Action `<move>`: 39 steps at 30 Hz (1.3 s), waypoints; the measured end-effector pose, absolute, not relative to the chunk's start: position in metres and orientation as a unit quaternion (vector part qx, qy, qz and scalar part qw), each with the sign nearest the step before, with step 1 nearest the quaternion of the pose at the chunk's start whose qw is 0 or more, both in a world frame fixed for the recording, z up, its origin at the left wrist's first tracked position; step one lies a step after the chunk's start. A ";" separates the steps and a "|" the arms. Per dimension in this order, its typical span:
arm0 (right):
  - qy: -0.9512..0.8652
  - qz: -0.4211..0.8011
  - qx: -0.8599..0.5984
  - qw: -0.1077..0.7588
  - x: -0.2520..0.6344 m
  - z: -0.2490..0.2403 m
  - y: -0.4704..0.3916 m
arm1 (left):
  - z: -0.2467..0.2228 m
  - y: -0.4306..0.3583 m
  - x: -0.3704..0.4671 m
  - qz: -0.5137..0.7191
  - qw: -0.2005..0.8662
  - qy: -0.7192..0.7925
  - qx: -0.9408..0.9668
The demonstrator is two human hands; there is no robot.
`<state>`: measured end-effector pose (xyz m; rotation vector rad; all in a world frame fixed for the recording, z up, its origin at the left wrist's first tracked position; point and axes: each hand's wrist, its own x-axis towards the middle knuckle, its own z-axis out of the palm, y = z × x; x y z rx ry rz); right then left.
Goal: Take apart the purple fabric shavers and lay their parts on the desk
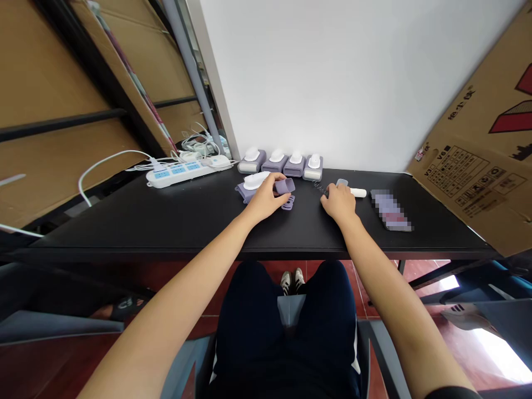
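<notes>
My left hand point(266, 195) is closed, thumb and fingers around a short hollow purple sleeve point(285, 185). Under and beside it lie a purple housing with a white top point(254, 181) and a flat purple piece with holes point(288, 203). My right hand point(339, 203) rests on the tabletop with its fingers curled down; what they grip, if anything, is hidden. A thin dark coil spring point(320, 187) lies at its fingertips. Just behind it is a small translucent piece point(342, 182), and a white cylinder point(358, 193) sticks out to its right.
Several purple-and-white devices point(295, 162) line the wall behind the black table point(199, 213). A white power strip point(189, 170) with cables lies at the left. On the right are a phone with a blurred screen point(390, 210) and a large cardboard box point(477, 133).
</notes>
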<state>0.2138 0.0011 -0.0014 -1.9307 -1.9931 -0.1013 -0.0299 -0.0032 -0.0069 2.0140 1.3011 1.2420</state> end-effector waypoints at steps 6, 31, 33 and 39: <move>-0.769 0.116 -0.517 0.356 0.204 0.000 0.000 | -0.011 -0.006 -0.026 0.410 0.104 0.437 0.794; -0.784 0.027 -0.583 0.214 0.213 0.001 0.007 | -0.017 -0.006 -0.027 0.257 0.074 0.472 0.840; -0.783 0.022 -0.580 0.223 0.214 0.000 0.010 | -0.017 -0.007 -0.025 0.248 0.076 0.465 0.847; -0.752 0.010 -0.611 0.248 0.216 -0.001 0.014 | -0.012 -0.010 -0.004 0.174 0.049 0.473 0.863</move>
